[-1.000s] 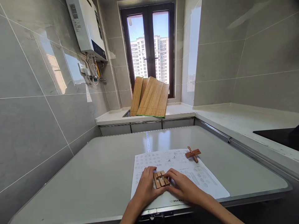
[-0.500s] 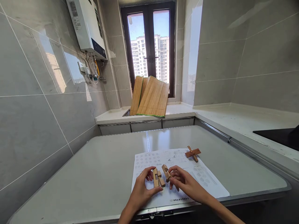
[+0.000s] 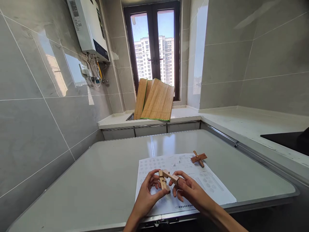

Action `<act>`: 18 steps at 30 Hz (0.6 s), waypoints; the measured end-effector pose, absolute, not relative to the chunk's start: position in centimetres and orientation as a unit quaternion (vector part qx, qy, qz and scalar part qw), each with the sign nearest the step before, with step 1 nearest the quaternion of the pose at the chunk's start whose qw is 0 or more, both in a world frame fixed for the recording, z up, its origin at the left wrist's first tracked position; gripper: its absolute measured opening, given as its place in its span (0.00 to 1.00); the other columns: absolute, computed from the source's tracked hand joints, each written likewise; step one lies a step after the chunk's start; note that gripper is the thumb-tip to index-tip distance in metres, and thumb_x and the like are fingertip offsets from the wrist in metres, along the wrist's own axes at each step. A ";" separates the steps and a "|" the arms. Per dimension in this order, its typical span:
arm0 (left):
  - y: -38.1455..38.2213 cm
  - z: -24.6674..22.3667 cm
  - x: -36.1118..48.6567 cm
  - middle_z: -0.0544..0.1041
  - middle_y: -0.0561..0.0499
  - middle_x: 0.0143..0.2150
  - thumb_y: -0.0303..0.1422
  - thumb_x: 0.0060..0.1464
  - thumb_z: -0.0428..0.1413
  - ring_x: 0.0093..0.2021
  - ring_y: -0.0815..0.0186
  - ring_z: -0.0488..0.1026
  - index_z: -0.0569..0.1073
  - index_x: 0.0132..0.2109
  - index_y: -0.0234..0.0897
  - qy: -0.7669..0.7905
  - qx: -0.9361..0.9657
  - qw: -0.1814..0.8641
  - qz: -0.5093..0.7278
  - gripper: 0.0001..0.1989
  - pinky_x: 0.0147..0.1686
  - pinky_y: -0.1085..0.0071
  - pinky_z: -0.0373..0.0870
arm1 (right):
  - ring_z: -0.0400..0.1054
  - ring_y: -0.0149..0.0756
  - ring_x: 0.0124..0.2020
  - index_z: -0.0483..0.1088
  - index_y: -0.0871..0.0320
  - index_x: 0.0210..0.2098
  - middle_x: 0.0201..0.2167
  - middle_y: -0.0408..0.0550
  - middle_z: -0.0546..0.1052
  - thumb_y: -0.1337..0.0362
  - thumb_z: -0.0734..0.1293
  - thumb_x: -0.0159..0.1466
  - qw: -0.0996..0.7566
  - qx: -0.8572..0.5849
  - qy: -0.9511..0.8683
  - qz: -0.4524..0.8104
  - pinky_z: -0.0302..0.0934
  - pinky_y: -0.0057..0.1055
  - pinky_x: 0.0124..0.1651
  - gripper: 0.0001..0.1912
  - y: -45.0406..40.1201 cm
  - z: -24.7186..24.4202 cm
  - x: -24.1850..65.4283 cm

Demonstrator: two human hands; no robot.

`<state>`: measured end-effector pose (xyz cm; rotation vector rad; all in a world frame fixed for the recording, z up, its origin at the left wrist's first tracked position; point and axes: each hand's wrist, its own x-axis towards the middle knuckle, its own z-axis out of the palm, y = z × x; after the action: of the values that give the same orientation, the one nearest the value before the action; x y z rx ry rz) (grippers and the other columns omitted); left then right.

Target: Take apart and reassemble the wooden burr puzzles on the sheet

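My left hand (image 3: 149, 190) is closed around light notched wooden puzzle pieces (image 3: 163, 184), thumb below and fingertips at the top. Between the thumb and fingers of my right hand (image 3: 187, 188) is another notched wooden puzzle piece (image 3: 174, 179). It slants up and left, its far end at the top of the left hand's pieces; whether they touch I cannot tell. Under both hands lies a white printed sheet (image 3: 212, 190) with small diagrams. A darker brown wooden cross (image 3: 199, 158) rests at the sheet's far right corner.
The pale folding table (image 3: 96, 180) has a metal latch (image 3: 158, 223) at its near edge. Behind it, a bamboo mat (image 3: 158, 100) leans against the window above a white counter (image 3: 185, 112). A black cooktop (image 3: 287, 141) sits on the right counter. A water heater (image 3: 88, 29) hangs on the left wall.
The right hand's piece has turned from steep to slanting and come over to the top of the left hand's pieces. The left hand's pieces have tilted. The brown cross stays put.
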<state>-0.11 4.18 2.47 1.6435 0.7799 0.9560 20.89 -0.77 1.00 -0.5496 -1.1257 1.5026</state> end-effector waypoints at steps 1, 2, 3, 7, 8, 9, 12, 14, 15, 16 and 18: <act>4.2 2.4 -0.1 0.76 0.47 0.46 0.37 0.49 0.69 0.44 0.60 0.73 0.67 0.62 0.44 0.326 0.682 0.521 0.397 0.35 0.51 0.60 0.69 | 0.71 0.34 0.34 0.65 0.52 0.53 0.45 0.51 0.76 0.48 0.70 0.66 0.565 -0.234 -0.464 0.641 0.57 0.29 0.31 0.22 -0.7 0.7 20.8; 4.3 2.2 -0.1 0.76 0.47 0.46 0.37 0.49 0.69 0.44 0.61 0.73 0.67 0.62 0.44 0.327 0.681 0.523 0.396 0.34 0.50 0.60 0.69 | 0.71 0.34 0.34 0.64 0.51 0.55 0.45 0.50 0.76 0.48 0.71 0.66 0.573 -0.235 -0.450 0.643 0.57 0.28 0.31 0.24 -0.5 0.5 20.7; 4.3 2.1 -0.1 0.76 0.47 0.47 0.38 0.49 0.69 0.43 0.61 0.73 0.67 0.62 0.44 0.327 0.681 0.524 0.394 0.34 0.50 0.60 0.69 | 0.71 0.33 0.34 0.63 0.50 0.57 0.44 0.49 0.76 0.48 0.71 0.65 0.580 -0.234 -0.437 0.647 0.57 0.28 0.31 0.25 -0.4 0.3 20.6; 4.5 1.2 0.0 0.76 0.47 0.47 0.38 0.50 0.68 0.41 0.64 0.73 0.66 0.62 0.43 0.331 0.679 0.523 0.395 0.34 0.48 0.62 0.69 | 0.70 0.32 0.34 0.67 0.52 0.51 0.43 0.48 0.75 0.50 0.72 0.64 0.585 -0.218 -0.411 0.664 0.58 0.27 0.32 0.21 -0.1 0.1 20.3; 4.6 1.0 0.0 0.76 0.47 0.47 0.38 0.51 0.68 0.41 0.64 0.74 0.66 0.62 0.43 0.333 0.677 0.524 0.395 0.34 0.48 0.63 0.69 | 0.70 0.32 0.33 0.69 0.53 0.49 0.42 0.48 0.75 0.50 0.73 0.64 0.582 -0.212 -0.410 0.669 0.57 0.27 0.32 0.20 -0.1 0.2 20.2; 4.6 0.8 0.1 0.77 0.47 0.48 0.38 0.51 0.68 0.41 0.64 0.74 0.66 0.62 0.43 0.334 0.676 0.526 0.394 0.34 0.47 0.63 0.69 | 0.69 0.31 0.33 0.69 0.54 0.46 0.41 0.47 0.75 0.50 0.73 0.64 0.581 -0.206 -0.408 0.673 0.57 0.27 0.32 0.19 -0.1 0.3 20.1; 4.5 0.4 0.1 0.77 0.46 0.48 0.39 0.51 0.68 0.41 0.64 0.74 0.66 0.62 0.42 0.344 0.671 0.528 0.390 0.34 0.46 0.65 0.70 | 0.65 0.29 0.30 0.69 0.55 0.41 0.37 0.45 0.75 0.50 0.74 0.63 0.581 -0.197 -0.410 0.675 0.58 0.27 0.34 0.17 -0.2 0.8 19.7; 4.3 0.4 0.1 0.77 0.47 0.47 0.39 0.50 0.68 0.39 0.65 0.74 0.66 0.61 0.42 0.353 0.671 0.524 0.388 0.33 0.44 0.66 0.70 | 0.64 0.28 0.29 0.68 0.55 0.41 0.34 0.43 0.75 0.51 0.73 0.64 0.572 -0.211 -0.432 0.665 0.59 0.28 0.37 0.17 -0.3 1.1 19.6; 4.1 0.5 0.1 0.77 0.47 0.47 0.39 0.51 0.68 0.38 0.65 0.74 0.66 0.61 0.42 0.357 0.672 0.522 0.385 0.33 0.44 0.66 0.70 | 0.64 0.29 0.29 0.68 0.54 0.42 0.33 0.42 0.75 0.51 0.73 0.65 0.561 -0.226 -0.452 0.655 0.60 0.29 0.38 0.16 -0.3 1.3 19.6; 3.9 0.6 0.1 0.78 0.48 0.46 0.39 0.51 0.68 0.38 0.66 0.73 0.66 0.61 0.42 0.360 0.673 0.521 0.383 0.33 0.44 0.66 0.70 | 0.65 0.30 0.30 0.68 0.54 0.44 0.33 0.42 0.75 0.51 0.72 0.65 0.548 -0.244 -0.478 0.641 0.61 0.31 0.40 0.16 -0.4 1.4 19.6; 3.6 0.8 0.1 0.78 0.48 0.46 0.39 0.51 0.68 0.37 0.66 0.73 0.67 0.61 0.42 0.362 0.672 0.519 0.384 0.32 0.44 0.66 0.70 | 0.67 0.32 0.33 0.68 0.54 0.47 0.33 0.42 0.75 0.50 0.70 0.67 0.527 -0.285 -0.534 0.596 0.62 0.33 0.44 0.17 -0.4 1.6 19.8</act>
<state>0.08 3.61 0.81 1.6121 0.8676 0.9211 19.79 -0.45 1.56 -0.6812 -1.2772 1.4259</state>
